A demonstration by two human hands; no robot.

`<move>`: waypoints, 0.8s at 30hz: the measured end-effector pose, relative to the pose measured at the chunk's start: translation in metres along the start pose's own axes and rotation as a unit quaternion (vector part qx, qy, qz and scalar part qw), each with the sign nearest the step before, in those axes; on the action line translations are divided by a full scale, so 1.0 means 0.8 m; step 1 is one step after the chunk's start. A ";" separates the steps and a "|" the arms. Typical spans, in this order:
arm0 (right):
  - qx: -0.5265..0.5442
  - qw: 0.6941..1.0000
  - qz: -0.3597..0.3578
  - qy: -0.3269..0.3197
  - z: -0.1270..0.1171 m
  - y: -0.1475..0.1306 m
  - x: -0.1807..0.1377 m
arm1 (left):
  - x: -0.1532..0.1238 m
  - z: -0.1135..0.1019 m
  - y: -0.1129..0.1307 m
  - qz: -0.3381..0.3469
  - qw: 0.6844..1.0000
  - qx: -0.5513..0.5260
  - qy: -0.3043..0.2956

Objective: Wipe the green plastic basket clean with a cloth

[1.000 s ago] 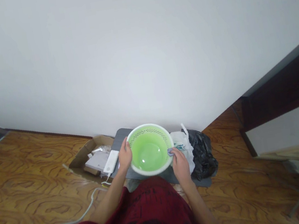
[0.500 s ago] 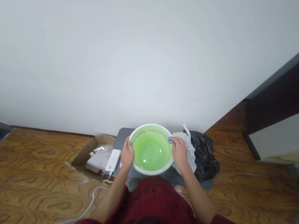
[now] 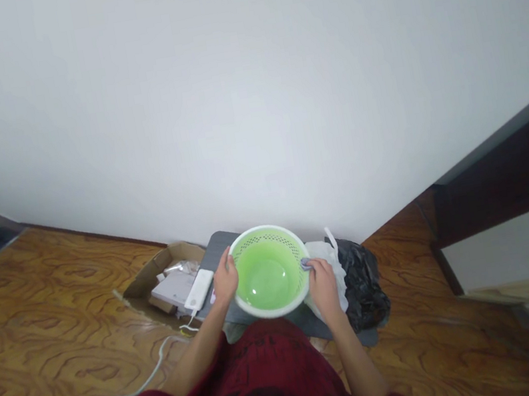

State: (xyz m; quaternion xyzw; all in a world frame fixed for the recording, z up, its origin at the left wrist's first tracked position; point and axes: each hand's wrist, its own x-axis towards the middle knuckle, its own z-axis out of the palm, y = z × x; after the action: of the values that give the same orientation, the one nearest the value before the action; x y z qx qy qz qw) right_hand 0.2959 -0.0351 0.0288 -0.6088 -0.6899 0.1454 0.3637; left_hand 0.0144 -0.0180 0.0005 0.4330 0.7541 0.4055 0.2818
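A round plastic basket, green inside with a white rim and a holed band below it, is in front of my body. Its left rim is gripped by my left hand, thumb over the edge. At the right rim, my right hand pinches a small bluish-purple cloth, which touches the basket's edge. Most of the cloth is hidden by my fingers. The basket's bottom looks bare and shiny.
A grey board or low table lies beneath, bearing a white power strip with a cable. To its left is an open cardboard box. On the right sit a white plastic bag and a black bag. A white wall rises behind.
The basket and both hands appear slightly lower, as do the things around them. My right hand and the cloth have shifted a little along the right rim, toward me.
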 end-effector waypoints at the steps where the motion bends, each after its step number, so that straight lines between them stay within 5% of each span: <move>1: 0.000 1.000 -0.002 -0.006 0.001 0.000 0.011 | 0.000 0.000 0.000 0.000 1.000 0.001 0.000; 7: 0.003 1.000 -0.019 -0.004 0.008 -0.002 0.045 | 0.002 0.002 -0.005 -0.002 1.000 -0.001 0.007; 18: 0.005 1.000 -0.015 0.000 -0.009 -0.011 -0.035 | 0.001 0.001 0.002 -0.026 1.000 0.015 -0.002; 24: -0.002 1.000 -0.024 -0.009 -0.009 -0.010 -0.040 | 0.001 0.002 0.000 -0.014 1.000 0.005 -0.002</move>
State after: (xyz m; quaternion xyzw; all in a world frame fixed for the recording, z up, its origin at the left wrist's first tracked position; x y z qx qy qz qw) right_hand 0.2945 -0.0687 0.0284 -0.5917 -0.7076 0.1404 0.3597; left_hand 0.0156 -0.0168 -0.0001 0.4248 0.7616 0.3968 0.2865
